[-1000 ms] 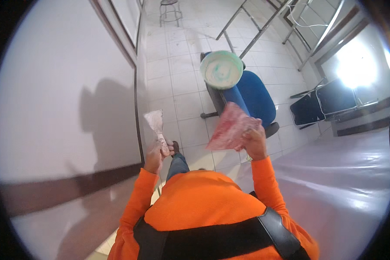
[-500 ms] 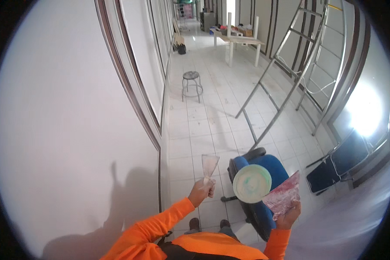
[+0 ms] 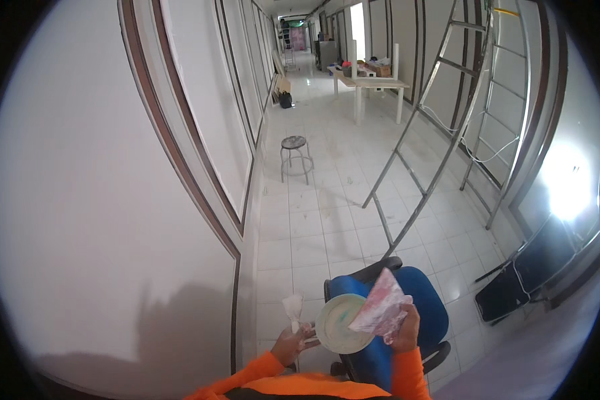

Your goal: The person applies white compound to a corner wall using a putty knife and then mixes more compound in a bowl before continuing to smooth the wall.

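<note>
My left hand (image 3: 293, 343) holds a putty knife (image 3: 292, 308) upright, its pale, wide blade smeared. Some of that hand's fingers stretch toward the left rim of a round bucket (image 3: 333, 333) and look close to it or touching; I cannot tell which. Inside the bucket is a whitish paste with green-blue streaks. It stands on the seat of a blue swivel chair (image 3: 420, 293). My right hand (image 3: 407, 330) grips a flat, pointed, pinkish board (image 3: 385, 303) coated with white smears, whose lower tip overlaps the bucket's right rim in view.
A round stool (image 3: 295, 153) stands on the tiled floor ahead. A metal stepladder (image 3: 420, 180) rises to the right, with a dark folded chair (image 3: 513, 290) by a bright lamp (image 3: 567, 193). A panelled wall (image 3: 113, 213) runs along the left; farther off is a cluttered table (image 3: 373, 84).
My left hand with the putty knife has come down beside the bucket. The board in my right hand has moved left, against the bucket's rim in view. The view has tilted up.
</note>
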`<control>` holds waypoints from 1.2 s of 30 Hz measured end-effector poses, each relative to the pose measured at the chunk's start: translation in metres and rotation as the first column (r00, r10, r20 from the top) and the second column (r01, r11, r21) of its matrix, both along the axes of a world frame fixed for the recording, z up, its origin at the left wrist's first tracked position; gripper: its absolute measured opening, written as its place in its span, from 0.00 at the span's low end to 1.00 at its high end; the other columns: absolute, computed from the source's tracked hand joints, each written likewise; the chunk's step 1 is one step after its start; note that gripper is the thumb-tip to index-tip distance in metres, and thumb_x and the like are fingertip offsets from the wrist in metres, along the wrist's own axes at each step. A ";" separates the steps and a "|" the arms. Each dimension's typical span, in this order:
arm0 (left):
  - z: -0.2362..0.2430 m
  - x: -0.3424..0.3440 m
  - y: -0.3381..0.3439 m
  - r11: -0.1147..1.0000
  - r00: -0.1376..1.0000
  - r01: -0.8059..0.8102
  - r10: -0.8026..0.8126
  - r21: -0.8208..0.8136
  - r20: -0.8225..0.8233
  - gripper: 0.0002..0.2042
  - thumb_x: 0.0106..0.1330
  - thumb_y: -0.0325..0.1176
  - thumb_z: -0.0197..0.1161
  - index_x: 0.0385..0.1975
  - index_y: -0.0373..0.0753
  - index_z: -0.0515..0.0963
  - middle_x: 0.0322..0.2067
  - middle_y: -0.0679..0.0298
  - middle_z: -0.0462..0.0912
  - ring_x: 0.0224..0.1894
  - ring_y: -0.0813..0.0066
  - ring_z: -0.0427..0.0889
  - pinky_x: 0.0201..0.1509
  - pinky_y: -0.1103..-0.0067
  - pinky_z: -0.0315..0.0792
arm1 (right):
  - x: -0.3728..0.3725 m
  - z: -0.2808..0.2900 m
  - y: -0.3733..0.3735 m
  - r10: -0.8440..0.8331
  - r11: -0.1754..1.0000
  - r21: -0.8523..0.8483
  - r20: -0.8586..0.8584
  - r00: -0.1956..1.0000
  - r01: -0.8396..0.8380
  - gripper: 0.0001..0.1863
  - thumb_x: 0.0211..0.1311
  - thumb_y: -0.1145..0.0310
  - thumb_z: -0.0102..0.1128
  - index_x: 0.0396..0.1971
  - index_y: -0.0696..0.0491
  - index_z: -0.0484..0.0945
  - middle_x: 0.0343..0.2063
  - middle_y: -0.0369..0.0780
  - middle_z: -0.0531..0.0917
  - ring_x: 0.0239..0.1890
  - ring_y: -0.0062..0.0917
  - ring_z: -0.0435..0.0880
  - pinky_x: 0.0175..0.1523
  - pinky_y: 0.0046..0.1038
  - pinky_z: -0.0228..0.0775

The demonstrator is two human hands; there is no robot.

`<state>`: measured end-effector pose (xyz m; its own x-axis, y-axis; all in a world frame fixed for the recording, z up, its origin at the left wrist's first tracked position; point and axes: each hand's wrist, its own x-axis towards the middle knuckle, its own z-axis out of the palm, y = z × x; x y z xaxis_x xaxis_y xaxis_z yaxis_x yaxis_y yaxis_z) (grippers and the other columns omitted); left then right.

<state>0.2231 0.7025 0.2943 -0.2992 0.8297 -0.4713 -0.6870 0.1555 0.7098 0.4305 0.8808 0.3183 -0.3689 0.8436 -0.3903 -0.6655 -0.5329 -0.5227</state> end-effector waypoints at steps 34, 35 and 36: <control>-0.125 -0.418 0.234 0.975 0.996 -0.012 0.030 -0.224 0.079 0.14 0.63 0.37 0.63 0.40 0.33 0.75 0.32 0.65 0.75 0.35 0.74 0.79 0.44 0.74 0.78 | -0.338 -0.072 0.226 -0.070 0.998 -0.002 0.000 0.998 0.070 0.18 0.61 0.71 0.42 0.50 0.58 0.71 0.45 0.43 0.80 0.45 0.33 0.82 0.47 0.35 0.77; -0.129 -0.426 0.257 0.968 0.998 -0.043 0.051 -0.245 0.026 0.16 0.63 0.38 0.64 0.41 0.32 0.75 0.31 0.64 0.76 0.35 0.73 0.79 0.42 0.73 0.78 | -0.344 -0.079 0.247 -0.063 0.998 -0.021 -0.026 0.998 0.062 0.18 0.60 0.71 0.43 0.50 0.58 0.70 0.45 0.43 0.80 0.44 0.33 0.82 0.46 0.34 0.77; -0.135 -0.434 0.279 0.961 0.997 -0.075 0.071 -0.265 -0.026 0.17 0.62 0.39 0.65 0.42 0.31 0.75 0.31 0.64 0.76 0.34 0.73 0.79 0.41 0.73 0.78 | -0.352 -0.088 0.266 -0.063 0.998 -0.011 -0.003 0.998 0.063 0.19 0.59 0.72 0.44 0.51 0.60 0.70 0.45 0.43 0.80 0.45 0.33 0.82 0.46 0.34 0.77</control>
<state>-0.2105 0.9811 0.1593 -0.3636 0.6511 -0.6663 -0.6920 0.2900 0.6611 0.0784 1.1469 0.2304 -0.3164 0.8610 -0.3982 -0.6996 -0.4953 -0.5150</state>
